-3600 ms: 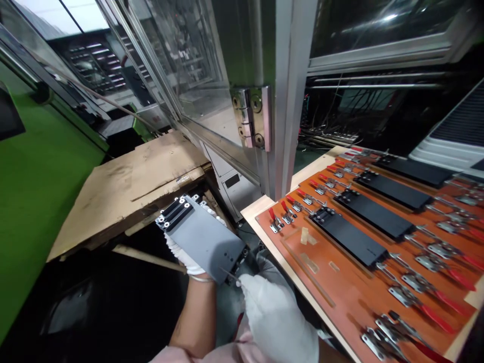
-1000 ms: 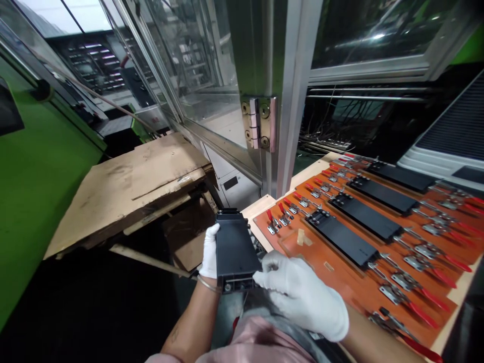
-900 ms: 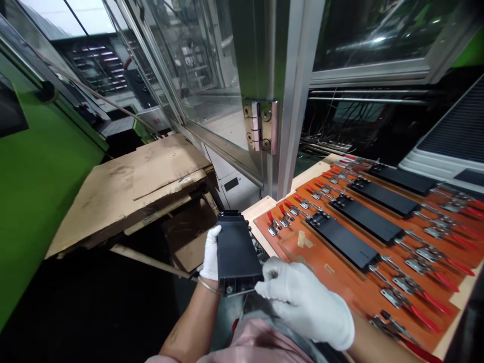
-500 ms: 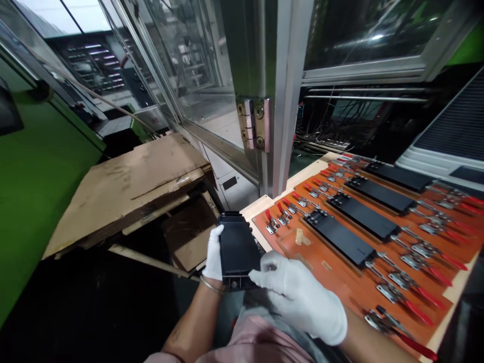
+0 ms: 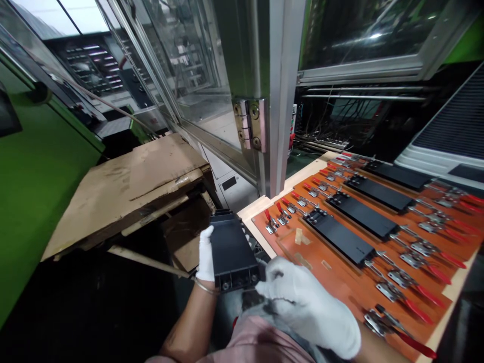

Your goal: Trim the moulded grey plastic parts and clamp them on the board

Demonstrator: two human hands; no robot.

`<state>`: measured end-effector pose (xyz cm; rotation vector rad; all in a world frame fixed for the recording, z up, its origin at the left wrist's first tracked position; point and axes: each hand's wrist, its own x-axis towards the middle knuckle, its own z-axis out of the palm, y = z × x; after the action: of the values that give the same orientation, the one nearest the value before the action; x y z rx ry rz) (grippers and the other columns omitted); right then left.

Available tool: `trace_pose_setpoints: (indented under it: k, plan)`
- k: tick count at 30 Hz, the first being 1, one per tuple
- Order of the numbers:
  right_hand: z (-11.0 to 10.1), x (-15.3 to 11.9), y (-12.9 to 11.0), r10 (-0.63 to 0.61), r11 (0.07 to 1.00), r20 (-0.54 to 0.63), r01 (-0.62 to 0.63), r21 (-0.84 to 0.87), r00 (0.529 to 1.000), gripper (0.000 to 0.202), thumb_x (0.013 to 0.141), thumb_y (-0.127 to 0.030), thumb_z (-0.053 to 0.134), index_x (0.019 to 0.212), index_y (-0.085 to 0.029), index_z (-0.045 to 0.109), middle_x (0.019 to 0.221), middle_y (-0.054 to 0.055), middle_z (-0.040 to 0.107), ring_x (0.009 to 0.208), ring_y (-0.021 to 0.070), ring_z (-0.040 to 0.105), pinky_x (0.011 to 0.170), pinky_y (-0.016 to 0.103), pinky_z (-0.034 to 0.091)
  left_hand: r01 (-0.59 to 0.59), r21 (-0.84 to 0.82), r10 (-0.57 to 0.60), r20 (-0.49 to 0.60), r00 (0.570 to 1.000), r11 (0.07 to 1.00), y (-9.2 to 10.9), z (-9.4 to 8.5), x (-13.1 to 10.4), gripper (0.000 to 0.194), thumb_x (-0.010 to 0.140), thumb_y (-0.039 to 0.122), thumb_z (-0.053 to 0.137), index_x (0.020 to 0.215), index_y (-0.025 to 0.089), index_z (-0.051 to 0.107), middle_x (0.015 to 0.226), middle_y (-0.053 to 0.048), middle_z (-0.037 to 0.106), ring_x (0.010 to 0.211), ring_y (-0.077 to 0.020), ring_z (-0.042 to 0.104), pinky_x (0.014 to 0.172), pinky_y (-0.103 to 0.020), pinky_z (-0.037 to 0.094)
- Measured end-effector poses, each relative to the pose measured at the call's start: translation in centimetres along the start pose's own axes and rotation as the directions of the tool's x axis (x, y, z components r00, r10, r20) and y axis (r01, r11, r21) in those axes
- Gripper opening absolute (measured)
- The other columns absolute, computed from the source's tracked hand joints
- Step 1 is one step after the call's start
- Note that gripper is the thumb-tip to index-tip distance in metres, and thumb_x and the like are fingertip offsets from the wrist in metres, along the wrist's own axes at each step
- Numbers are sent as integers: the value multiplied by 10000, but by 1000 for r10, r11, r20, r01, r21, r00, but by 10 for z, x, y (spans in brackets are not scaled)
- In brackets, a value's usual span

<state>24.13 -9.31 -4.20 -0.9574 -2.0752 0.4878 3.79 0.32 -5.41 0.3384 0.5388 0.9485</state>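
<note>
My left hand, in a white glove, grips the left side of a long black plastic panel, thumb along its edge. The panel is tilted, its near end facing me with ribs and round holes showing. In a white glove too, my right hand is closed beside the panel's near right corner, thumb and finger bent together. Whether a small thing is pinched there, or the fingers touch the corner, I cannot make out.
To the right, an orange fixture board carries several similar black panels between red-handled toggle clamps. A cardboard-covered table stands left. Ahead rises a metal door frame with a hinge.
The held panel has shifted a little left and turned so that more of its ribbed near end shows. My right hand has moved slightly right and down, away from the panel's near edge.
</note>
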Motion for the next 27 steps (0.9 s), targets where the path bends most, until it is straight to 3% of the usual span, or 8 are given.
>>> trace_pose_setpoints:
  k: [4,8,13,16,19,23,27]
  plan:
    - [1,-15,-2,204,979,-197,-205,11,959,324,879,-56,416,935,-220,691,803,5,527,654,100,550,598,204,447,-257,-93,255,-37,966,962,16,9,-13,609,740,493,585,1192,94,664,1097,-180,737,1003,-339,695,922,-501,537]
    - [10,-22,1,189,974,-279,-216,-69,941,265,922,-108,466,924,-228,703,763,4,517,630,110,540,595,214,470,-435,-116,440,22,898,893,27,19,-25,681,715,499,595,1299,150,602,1140,-144,734,1038,-327,687,952,-495,526]
    - [21,-17,-1,202,961,-276,-245,-131,940,323,905,-90,435,1026,-225,702,856,41,573,700,130,598,607,220,507,-519,-73,524,96,846,852,29,25,-33,827,733,505,575,1474,176,413,1250,-149,690,1095,-345,667,994,-513,493]
    - [27,-14,-7,249,968,-302,-248,43,920,299,900,-73,427,960,-213,684,844,31,575,732,124,612,646,210,528,-608,-76,612,85,786,790,29,24,-34,904,729,512,568,1523,160,320,1299,-158,660,1119,-340,656,1058,-511,443]
    - [29,-12,-11,269,954,-317,-206,216,910,267,916,-73,433,897,-214,659,815,13,580,740,115,611,697,207,538,-650,-59,653,83,753,757,29,20,-35,887,731,524,563,1507,148,358,1296,-163,659,1121,-346,656,1050,-504,459]
    - [26,-11,-10,299,954,-299,-274,124,906,276,936,-104,435,964,-217,686,850,32,571,753,131,612,666,224,531,-642,-21,638,137,757,766,32,15,-36,841,712,508,581,1451,131,448,1296,-157,660,1139,-352,642,1018,-508,497]
    - [28,-7,-12,221,975,-381,-201,92,898,270,914,-69,441,904,-200,676,798,21,589,705,116,613,650,204,535,-672,5,664,150,733,740,31,17,-36,745,726,507,571,1391,174,533,1301,-108,668,1171,-327,625,1063,-471,474]
